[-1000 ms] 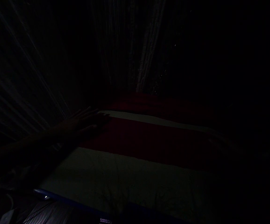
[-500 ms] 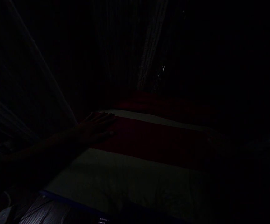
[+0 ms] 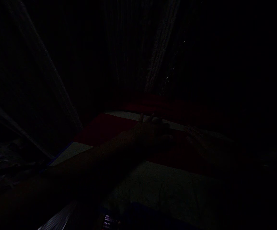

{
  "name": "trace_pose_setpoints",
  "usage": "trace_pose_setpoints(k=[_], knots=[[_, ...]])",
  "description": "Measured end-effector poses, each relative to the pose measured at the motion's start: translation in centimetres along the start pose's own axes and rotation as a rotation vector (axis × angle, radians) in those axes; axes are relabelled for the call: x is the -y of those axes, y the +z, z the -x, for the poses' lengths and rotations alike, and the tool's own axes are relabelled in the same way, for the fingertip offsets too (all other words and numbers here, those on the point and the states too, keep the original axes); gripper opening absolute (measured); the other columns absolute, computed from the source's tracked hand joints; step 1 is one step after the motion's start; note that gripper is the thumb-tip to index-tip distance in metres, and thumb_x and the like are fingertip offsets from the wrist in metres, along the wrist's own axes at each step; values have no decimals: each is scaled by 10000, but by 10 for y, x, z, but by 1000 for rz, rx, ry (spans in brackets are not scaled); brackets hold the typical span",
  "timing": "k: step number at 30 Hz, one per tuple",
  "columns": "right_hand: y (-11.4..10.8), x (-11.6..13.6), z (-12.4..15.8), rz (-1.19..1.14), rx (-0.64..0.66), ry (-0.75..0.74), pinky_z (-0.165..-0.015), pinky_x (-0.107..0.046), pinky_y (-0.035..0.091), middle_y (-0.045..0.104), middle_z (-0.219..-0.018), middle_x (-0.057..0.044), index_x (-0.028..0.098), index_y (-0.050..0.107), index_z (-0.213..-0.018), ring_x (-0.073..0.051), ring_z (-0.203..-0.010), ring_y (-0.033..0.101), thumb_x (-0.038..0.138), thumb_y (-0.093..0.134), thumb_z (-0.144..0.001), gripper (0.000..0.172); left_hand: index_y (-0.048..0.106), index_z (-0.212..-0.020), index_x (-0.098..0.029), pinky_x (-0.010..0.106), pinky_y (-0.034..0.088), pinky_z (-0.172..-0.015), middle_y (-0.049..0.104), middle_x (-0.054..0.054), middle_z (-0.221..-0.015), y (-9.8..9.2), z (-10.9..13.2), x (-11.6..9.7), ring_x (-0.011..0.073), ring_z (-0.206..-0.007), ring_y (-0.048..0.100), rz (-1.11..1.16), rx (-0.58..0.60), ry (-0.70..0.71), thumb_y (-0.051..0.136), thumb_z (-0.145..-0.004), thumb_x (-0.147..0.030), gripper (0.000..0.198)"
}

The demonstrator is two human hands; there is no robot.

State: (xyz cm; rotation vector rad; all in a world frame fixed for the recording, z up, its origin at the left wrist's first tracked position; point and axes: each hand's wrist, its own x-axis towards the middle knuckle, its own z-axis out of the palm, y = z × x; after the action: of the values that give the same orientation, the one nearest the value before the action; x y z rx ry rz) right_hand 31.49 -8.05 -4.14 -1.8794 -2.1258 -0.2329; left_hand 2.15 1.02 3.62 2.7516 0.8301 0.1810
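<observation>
The scene is very dark. My left hand (image 3: 153, 129) reaches far forward across a flat striped cloth (image 3: 167, 188) with pale and red bands. Its fingers look stretched out and flat over the red band (image 3: 100, 129), near a thin pale stripe (image 3: 124, 115). It holds nothing that I can see. A faint shape at the right (image 3: 200, 140) may be my right hand resting on the cloth, but the dark hides its fingers.
Pale hanging fabric (image 3: 160, 54), like a curtain or netting, rises behind and to the left of the cloth. A dark blue edge (image 3: 62, 151) borders the cloth on the left. A small dim lit label (image 3: 108, 220) shows at the bottom.
My left hand has slid to the right along the red band, from the cloth's left edge toward its middle. The view has shifted slightly.
</observation>
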Motion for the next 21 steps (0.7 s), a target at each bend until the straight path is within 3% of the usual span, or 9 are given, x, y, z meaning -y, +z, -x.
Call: trace_pose_setpoints(k=[2,6,11,16,21], knots=[[8,13,3,-39,20,10,-1257,-587,310,356,-1643,-95,184,448,-1579,-294,-1537,333,612,180,-1084,707,313,-1639,-362,739,-11,-1240,159,25,-1750,12,-4,-10,374,-1633,36,46,52,71,264,-975,-809,803],[16,26,15,-39,64,35,-1246,-668,238,324,-1658,-52,233,409,-1582,-283,-1551,309,577,173,-1088,646,238,-1673,-260,704,-3,-1266,124,68,-1751,29,5,-12,379,-1631,30,42,101,79,300,-973,-803,888],[20,19,24,-10,-72,-148,-1258,-623,232,467,-1573,-58,284,487,-1516,-271,-1523,366,612,124,-1060,669,254,-1668,-253,690,-1,-1273,133,68,-1748,32,14,-10,378,-1631,48,8,81,76,304,-992,-773,855],[18,20,19,-50,36,19,-1248,-651,230,369,-1638,-28,311,380,-1604,-276,-1536,340,614,239,-1063,635,268,-1664,-270,692,-21,-1269,145,61,-1748,30,18,-9,380,-1630,47,13,81,59,288,-995,-772,837],[9,27,16,-62,-46,49,-1265,-613,243,384,-1631,-35,296,464,-1554,-287,-1522,364,634,318,-1050,625,249,-1671,-264,712,-34,-1258,117,68,-1751,30,17,-8,395,-1628,19,26,91,63,282,-981,-791,869]])
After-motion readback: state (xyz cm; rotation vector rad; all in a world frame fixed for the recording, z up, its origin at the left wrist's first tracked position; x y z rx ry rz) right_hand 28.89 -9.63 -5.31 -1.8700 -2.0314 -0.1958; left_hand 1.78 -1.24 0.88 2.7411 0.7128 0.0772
